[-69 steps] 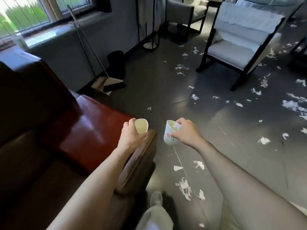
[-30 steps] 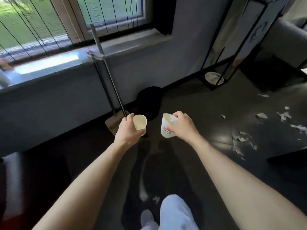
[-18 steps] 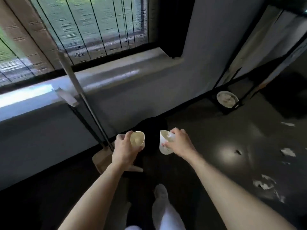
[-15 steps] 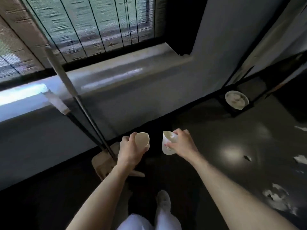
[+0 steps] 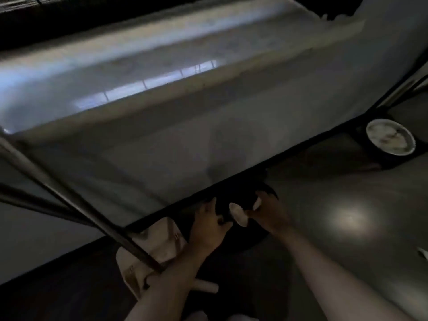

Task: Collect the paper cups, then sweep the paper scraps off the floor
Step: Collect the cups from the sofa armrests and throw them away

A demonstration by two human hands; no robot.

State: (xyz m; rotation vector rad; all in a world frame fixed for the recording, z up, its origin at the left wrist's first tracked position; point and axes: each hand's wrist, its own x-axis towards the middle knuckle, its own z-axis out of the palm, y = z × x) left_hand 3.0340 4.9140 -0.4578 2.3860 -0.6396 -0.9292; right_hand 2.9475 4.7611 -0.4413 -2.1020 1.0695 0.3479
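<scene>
Both my hands hover over a black waste bin (image 5: 251, 239) by the wall. My right hand (image 5: 269, 215) holds a white paper cup (image 5: 238, 215) at its fingertips, tilted over the bin's dark mouth. A small white bit shows by that hand's thumb. My left hand (image 5: 208, 224) is just left of the cup, thumb up and fingers loosely apart, with no cup visible in it. The picture is dark and blurred. Only one paper scrap (image 5: 424, 253) is in view, on the floor at the right edge.
A beige dustpan (image 5: 157, 246) stands left of the bin, and a long broom handle (image 5: 69, 198) slants up to the left from it. The grey wall and windowsill (image 5: 162, 66) fill the top. A round white stand base (image 5: 390, 137) sits at the right.
I have leaned down over the bin and both hands dropped to its mouth. The left hand's cup is gone from its grip. The right hand's cup has tipped over.
</scene>
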